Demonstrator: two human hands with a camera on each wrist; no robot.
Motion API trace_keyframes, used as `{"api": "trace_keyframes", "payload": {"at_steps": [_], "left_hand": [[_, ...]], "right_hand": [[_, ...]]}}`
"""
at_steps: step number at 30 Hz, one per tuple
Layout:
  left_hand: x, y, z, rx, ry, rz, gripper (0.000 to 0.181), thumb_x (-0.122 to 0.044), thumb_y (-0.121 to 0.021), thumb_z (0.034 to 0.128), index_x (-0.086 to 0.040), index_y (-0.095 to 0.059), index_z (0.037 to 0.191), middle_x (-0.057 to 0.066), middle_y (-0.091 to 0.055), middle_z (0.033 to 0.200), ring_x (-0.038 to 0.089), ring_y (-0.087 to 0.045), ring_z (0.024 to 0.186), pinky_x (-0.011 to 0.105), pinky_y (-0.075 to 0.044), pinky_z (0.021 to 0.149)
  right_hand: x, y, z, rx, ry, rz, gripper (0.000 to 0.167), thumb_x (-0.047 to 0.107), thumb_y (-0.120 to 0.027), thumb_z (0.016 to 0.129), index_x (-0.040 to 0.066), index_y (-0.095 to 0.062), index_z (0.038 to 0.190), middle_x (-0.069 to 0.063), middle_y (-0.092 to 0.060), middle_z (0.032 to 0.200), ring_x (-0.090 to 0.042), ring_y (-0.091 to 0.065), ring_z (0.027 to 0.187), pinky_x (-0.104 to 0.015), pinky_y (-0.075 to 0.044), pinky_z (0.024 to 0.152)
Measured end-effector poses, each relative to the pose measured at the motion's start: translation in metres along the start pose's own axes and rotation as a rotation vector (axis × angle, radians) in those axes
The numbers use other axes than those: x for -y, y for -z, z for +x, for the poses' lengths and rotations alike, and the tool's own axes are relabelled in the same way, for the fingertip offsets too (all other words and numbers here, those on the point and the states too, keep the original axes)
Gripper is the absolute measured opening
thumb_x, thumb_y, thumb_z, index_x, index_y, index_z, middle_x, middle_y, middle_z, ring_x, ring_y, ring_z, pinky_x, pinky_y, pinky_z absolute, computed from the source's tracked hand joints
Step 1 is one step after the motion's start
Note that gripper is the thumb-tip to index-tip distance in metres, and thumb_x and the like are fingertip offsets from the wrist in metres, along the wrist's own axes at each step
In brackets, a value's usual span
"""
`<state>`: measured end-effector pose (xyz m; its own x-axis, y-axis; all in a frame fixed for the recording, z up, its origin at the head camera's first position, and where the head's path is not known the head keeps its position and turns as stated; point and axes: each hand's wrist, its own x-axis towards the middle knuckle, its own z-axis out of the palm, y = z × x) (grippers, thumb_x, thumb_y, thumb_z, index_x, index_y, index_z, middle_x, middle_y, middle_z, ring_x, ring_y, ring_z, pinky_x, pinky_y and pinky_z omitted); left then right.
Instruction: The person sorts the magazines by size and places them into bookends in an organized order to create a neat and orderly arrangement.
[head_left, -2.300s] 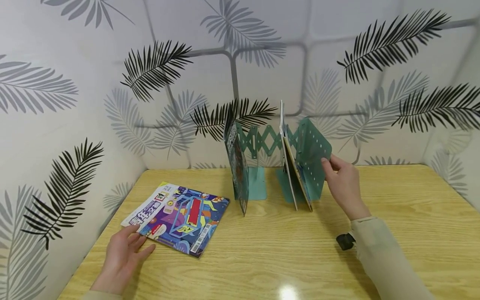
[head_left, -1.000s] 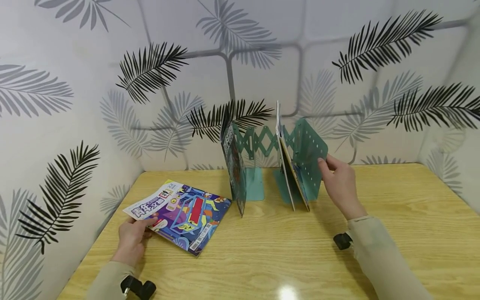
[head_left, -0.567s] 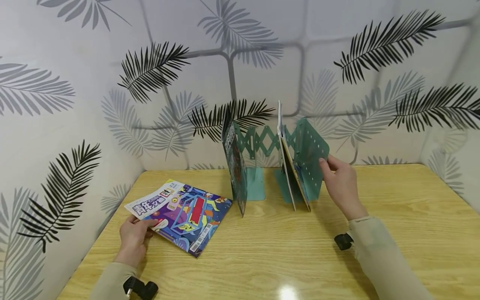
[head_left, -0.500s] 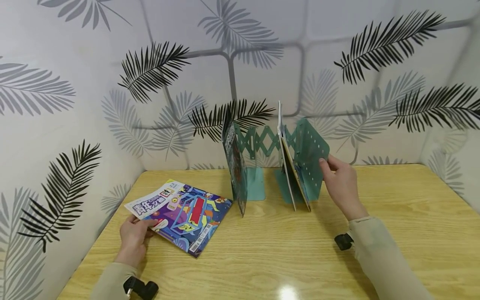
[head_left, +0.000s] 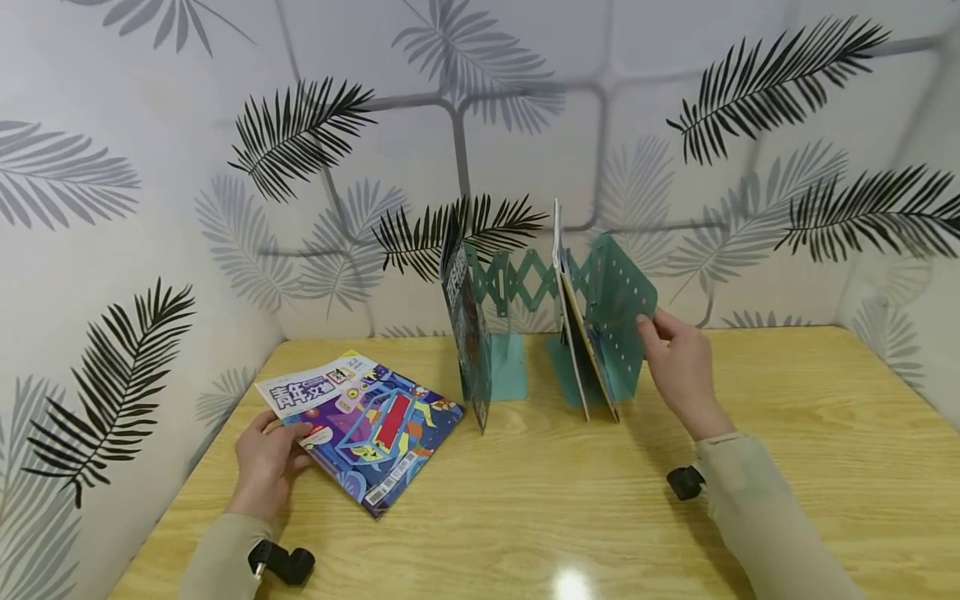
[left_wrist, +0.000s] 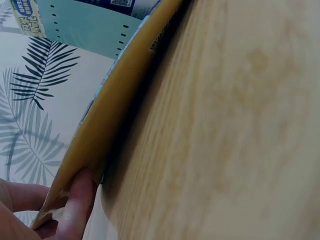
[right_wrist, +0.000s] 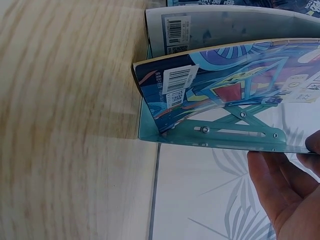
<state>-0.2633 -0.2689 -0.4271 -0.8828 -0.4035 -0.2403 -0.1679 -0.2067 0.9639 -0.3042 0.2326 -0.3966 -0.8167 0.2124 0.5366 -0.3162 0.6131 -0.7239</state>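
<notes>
My left hand (head_left: pixel 266 462) pinches the left edge of a purple illustrated magazine (head_left: pixel 375 433), thumb on its cover and fingers beneath. That edge is lifted off the table; in the left wrist view the magazine's yellowish underside (left_wrist: pixel 107 117) shows. At the right, my right hand (head_left: pixel 678 367) grips the edge of the right end plate of a green expandable bookend (head_left: pixel 622 325). Two thin magazines (head_left: pixel 576 333) lean inside that plate, and the right wrist view shows barcodes on them. A dark magazine (head_left: pixel 468 333) stands at the bookend's left end, hiding most of that plate.
The wooden table (head_left: pixel 525 517) meets a leaf-patterned wall (head_left: pixel 405 150) behind the bookend and another on the left. A zigzag lattice (head_left: pixel 532 279) joins the bookend's ends, with a gap between the dark magazine and the leaning pair. Black camera mounts (head_left: pixel 281 564) sit at both wrists.
My left hand has moved from beside the magazine to pinching its left edge. The magazine has turned slightly and its left side has risen. The right hand keeps its hold on the bookend.
</notes>
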Motion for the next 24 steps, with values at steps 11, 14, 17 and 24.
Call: {"api": "trace_keyframes", "payload": {"at_steps": [11,14,17,24], "left_hand": [[-0.008,-0.002,-0.001,0.040,0.023,-0.015,0.055,0.010,-0.055,0.0865,-0.005,-0.039,0.137,0.005,-0.069,0.081,0.019,-0.069,0.069,0.035,-0.058,0.056],[-0.009,-0.002,-0.002,0.070,0.011,-0.017,0.051,0.011,-0.054,0.0864,-0.004,-0.038,0.133,0.005,-0.069,0.083,0.020,-0.069,0.070,0.037,-0.059,0.059],[-0.010,-0.004,-0.002,0.093,0.009,-0.006,0.054,0.011,-0.054,0.0866,-0.004,-0.037,0.135,0.004,-0.069,0.081,0.019,-0.069,0.067,0.037,-0.059,0.057],[-0.013,-0.008,-0.006,0.131,0.042,-0.014,0.072,0.008,-0.055,0.0889,-0.008,-0.028,0.154,0.003,-0.069,0.084,0.019,-0.070,0.069,0.036,-0.059,0.060]], "right_hand": [[0.001,0.000,0.000,0.000,0.004,-0.006,0.041,0.031,-0.052,0.103,0.005,-0.062,0.133,-0.019,-0.069,0.113,-0.031,-0.069,0.088,-0.007,-0.045,0.057],[0.001,0.000,0.000,-0.002,0.004,-0.004,0.041,0.032,-0.052,0.103,0.006,-0.062,0.133,-0.019,-0.069,0.113,-0.031,-0.070,0.087,-0.007,-0.045,0.057],[0.001,0.000,0.000,-0.003,0.002,-0.010,0.041,0.032,-0.051,0.103,0.006,-0.063,0.133,-0.019,-0.069,0.113,-0.031,-0.069,0.088,-0.007,-0.044,0.057],[0.003,0.001,0.001,0.006,-0.006,-0.011,0.042,0.032,-0.051,0.103,0.005,-0.061,0.134,-0.020,-0.068,0.113,-0.032,-0.069,0.088,-0.007,-0.044,0.057]]}}
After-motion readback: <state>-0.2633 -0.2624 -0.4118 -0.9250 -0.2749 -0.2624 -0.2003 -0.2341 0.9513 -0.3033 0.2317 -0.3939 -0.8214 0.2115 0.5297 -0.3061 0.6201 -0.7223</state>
